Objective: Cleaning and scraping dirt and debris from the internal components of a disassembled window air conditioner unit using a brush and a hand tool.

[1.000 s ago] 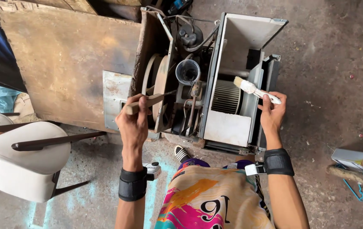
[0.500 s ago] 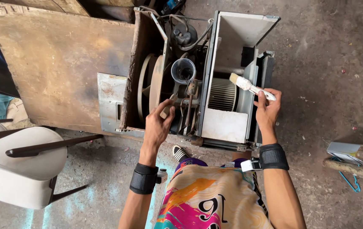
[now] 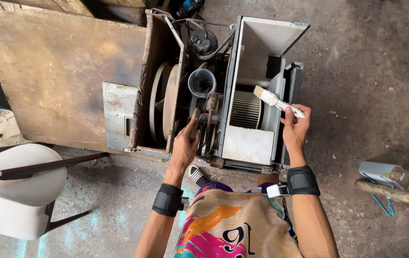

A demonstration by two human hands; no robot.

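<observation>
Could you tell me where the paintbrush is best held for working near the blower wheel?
By its pale handle, from the right, as the right hand grips it now. The paintbrush points its bristles left toward the blower wheel, leaving the handle end free.

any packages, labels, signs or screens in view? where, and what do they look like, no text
Carton: on the concrete floor at the right, lying on its side beside a wooden stick; small boxy pack, pale with a blue edge, clear end.
No signs or screens visible.
No label can be made out on the opened appliance.
</observation>
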